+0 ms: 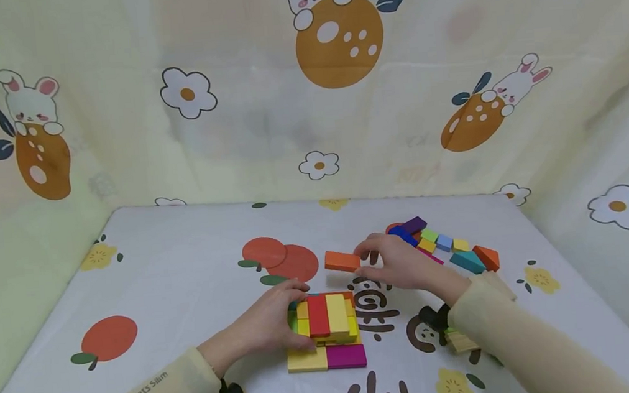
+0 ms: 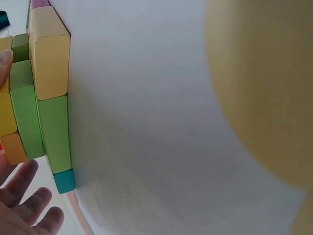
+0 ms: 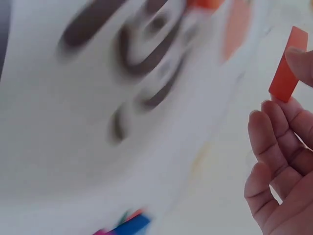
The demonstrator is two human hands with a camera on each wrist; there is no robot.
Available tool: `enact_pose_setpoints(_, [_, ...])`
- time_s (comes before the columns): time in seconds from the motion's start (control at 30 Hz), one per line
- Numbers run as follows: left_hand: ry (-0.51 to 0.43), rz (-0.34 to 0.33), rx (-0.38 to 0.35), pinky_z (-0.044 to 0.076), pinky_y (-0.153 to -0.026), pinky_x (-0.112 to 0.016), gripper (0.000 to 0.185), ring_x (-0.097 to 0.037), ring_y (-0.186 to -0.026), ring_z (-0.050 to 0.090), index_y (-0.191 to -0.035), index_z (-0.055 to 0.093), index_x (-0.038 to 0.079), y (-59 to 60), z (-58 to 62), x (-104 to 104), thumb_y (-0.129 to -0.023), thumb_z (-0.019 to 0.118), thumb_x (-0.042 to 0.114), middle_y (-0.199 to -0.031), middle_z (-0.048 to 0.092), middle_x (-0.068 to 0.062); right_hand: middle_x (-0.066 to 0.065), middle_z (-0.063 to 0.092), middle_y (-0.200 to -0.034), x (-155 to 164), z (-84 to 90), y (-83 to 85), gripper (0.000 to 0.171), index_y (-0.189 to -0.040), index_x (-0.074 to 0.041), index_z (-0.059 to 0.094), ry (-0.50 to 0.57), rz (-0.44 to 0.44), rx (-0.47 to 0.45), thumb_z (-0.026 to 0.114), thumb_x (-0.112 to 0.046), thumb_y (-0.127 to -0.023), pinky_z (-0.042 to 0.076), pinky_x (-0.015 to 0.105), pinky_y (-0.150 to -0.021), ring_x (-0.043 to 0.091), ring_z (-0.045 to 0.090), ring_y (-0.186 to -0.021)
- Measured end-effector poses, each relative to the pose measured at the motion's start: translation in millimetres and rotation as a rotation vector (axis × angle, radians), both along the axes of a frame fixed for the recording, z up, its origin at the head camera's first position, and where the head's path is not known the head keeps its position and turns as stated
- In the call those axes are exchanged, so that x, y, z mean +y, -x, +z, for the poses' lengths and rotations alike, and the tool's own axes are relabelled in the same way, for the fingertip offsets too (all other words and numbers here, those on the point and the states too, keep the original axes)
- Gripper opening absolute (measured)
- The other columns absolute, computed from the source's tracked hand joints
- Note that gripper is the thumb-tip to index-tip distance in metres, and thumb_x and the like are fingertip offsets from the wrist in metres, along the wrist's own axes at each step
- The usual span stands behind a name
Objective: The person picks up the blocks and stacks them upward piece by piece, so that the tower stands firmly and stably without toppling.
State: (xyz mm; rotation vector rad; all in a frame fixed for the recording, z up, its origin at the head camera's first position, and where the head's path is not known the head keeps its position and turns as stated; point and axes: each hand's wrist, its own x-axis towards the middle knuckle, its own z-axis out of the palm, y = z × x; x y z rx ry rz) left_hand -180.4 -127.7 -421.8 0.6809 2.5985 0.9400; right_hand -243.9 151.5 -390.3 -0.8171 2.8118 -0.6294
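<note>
So I'm at the counter (image 1: 187,276), which has a white cloth printed with oranges and flowers over it, and fabric walls with the same bunny print stand round three sides. Near the front edge, about the middle, sits my stack of blocks (image 1: 326,329): flat yellow and magenta pieces at the bottom, then red, yellow and orange ones packed on top. My left hand (image 1: 272,322) lies against the stack's left side with the fingers laid flat, gripping nothing, I guess just to keep the layers from sliding. Off toward the right edge there's the loose pile of spare blocks (image 1: 442,244), well apart from the stack. My right hand (image 1: 396,264) hovers between the two, its grip a light fingertip pinch on one end of the orange block (image 1: 342,261), which is held level in the air.
</note>
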Motion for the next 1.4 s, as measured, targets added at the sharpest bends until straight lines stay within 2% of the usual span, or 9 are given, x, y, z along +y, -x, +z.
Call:
enact_pose_setpoints(0.17, [-0.016,-0.012,0.011,0.048,-0.112,-0.052,0.07,-0.033,-0.138,0.048,-0.125,0.068,-0.001,0.8,0.5,-2,-0.07,0.094,0.034,-0.146,0.054,-0.012,0.004,0.068,-0.102,-20,15.4,-30.4,0.028,-0.113,-0.011,0.072,0.017,0.124,-0.006,0.076,-0.029,-0.092,0.059,0.027,-0.074,0.017,0.063,-0.091])
enact_pose_setpoints(0.3, [-0.027,-0.015,0.008,0.046,-0.114,-0.053,0.072,-0.033,-0.137,0.049,-0.127,0.066,-0.002,1.3,-0.7,-3,-0.071,0.094,0.035,-0.146,0.054,-0.013,0.004,0.068,-0.103,-30,18.1,-39.3,0.03,-0.114,-0.011,0.073,-0.026,0.148,-0.01,0.077,-0.03,-0.091,0.059,0.024,-0.077,0.019,0.065,-0.093])
enact_pose_setpoints(0.4, [-0.031,-0.014,0.001,0.045,-0.114,-0.053,0.071,-0.033,-0.137,0.049,-0.126,0.067,-0.001,1.4,-1.8,-3,-0.071,0.094,0.035,-0.146,0.054,-0.013,0.004,0.068,-0.102,-33,18.2,-40.4,0.031,-0.113,-0.011,0.073,-0.055,0.141,-0.009,0.078,-0.031,-0.09,0.056,0.02,-0.076,0.019,0.065,-0.092])
enact_pose_setpoints(0.53, [-0.026,-0.013,-0.001,0.046,-0.114,-0.053,0.07,-0.033,-0.137,0.049,-0.125,0.067,-0.001,1.4,-2.4,-2,-0.071,0.094,0.035,-0.146,0.054,-0.013,0.004,0.068,-0.102,-32,17.3,-39.6,0.031,-0.114,-0.011,0.073,-0.075,0.131,-0.021,0.078,-0.031,-0.09,0.055,0.021,-0.076,0.019,0.065,-0.092])
enact_pose_setpoints(0.63, [-0.023,-0.012,-0.002,0.046,-0.114,-0.053,0.07,-0.034,-0.138,0.049,-0.124,0.067,-0.002,1.4,-2.6,-2,-0.071,0.094,0.035,-0.146,0.054,-0.013,0.004,0.068,-0.103,-31,15.9,-38.7,0.031,-0.114,-0.012,0.073,-0.073,0.128,-0.038,0.078,-0.032,-0.09,0.057,0.023,-0.078,0.019,0.065,-0.093])
enact_pose_setpoints(0.87, [-0.028,-0.014,0.002,0.045,-0.115,-0.053,0.069,-0.034,-0.139,0.048,-0.123,0.068,-0.001,1.8,-2.8,-2,-0.07,0.094,0.035,-0.146,0.054,-0.013,0.003,0.068,-0.103,-30,14.1,-38.3,0.031,-0.114,-0.011,0.073,-0.041,0.144,-0.064,0.077,-0.033,-0.091,0.062,0.037,-0.083,0.02,0.067,-0.095])
enact_pose_setpoints(1.4, [-0.029,-0.016,0.001,0.047,-0.113,-0.053,0.068,-0.032,-0.137,0.049,-0.123,0.068,0.0,1.6,-1.5,-2,-0.07,0.094,0.035,-0.144,0.055,-0.011,0.001,0.066,-0.102,-29,15.0,-39.0,0.032,-0.115,-0.012,0.072,-0.03,0.162,-0.095,0.076,-0.034,-0.092,0.062,0.038,-0.082,0.021,0.067,-0.095])
